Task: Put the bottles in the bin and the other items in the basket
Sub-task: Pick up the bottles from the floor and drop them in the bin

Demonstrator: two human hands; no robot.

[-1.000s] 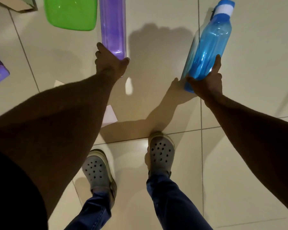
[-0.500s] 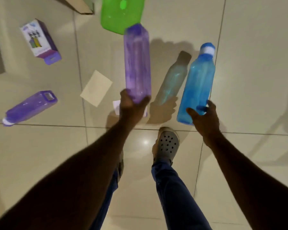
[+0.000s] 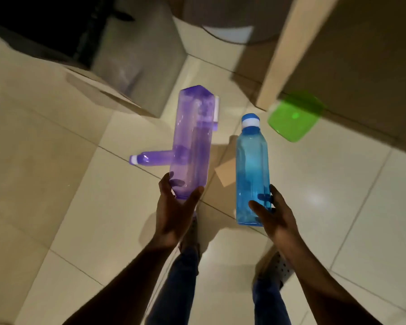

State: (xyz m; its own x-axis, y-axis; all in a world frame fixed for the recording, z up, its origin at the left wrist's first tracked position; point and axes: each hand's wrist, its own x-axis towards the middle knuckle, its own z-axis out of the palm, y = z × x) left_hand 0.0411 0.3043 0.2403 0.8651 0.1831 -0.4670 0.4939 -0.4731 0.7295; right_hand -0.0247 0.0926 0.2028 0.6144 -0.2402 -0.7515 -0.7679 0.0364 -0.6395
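My left hand [image 3: 174, 214] grips the base of a tall purple bottle [image 3: 193, 139], held up off the floor and pointing away from me. My right hand [image 3: 273, 219] holds a blue bottle [image 3: 252, 170] with a blue and white cap by its base, also lifted. A second purple bottle [image 3: 150, 158] with a white cap lies on the floor behind the held one, partly hidden by it. A green lid [image 3: 293, 118] lies on the tiles at the right. A tan card [image 3: 225, 172] lies between the two held bottles.
A grey bin-like box [image 3: 141, 66] stands at the back left with a dark opening beside it. A wooden furniture leg [image 3: 281, 55] and panel rise at the back right. A round pale object [image 3: 227, 34] sits at the top. My feet stand on the tiled floor below.
Both bottles have been lifted off the floor and carried up. The view has swung toward the grey box, and the purple carton has dropped mostly behind the held purple bottle.
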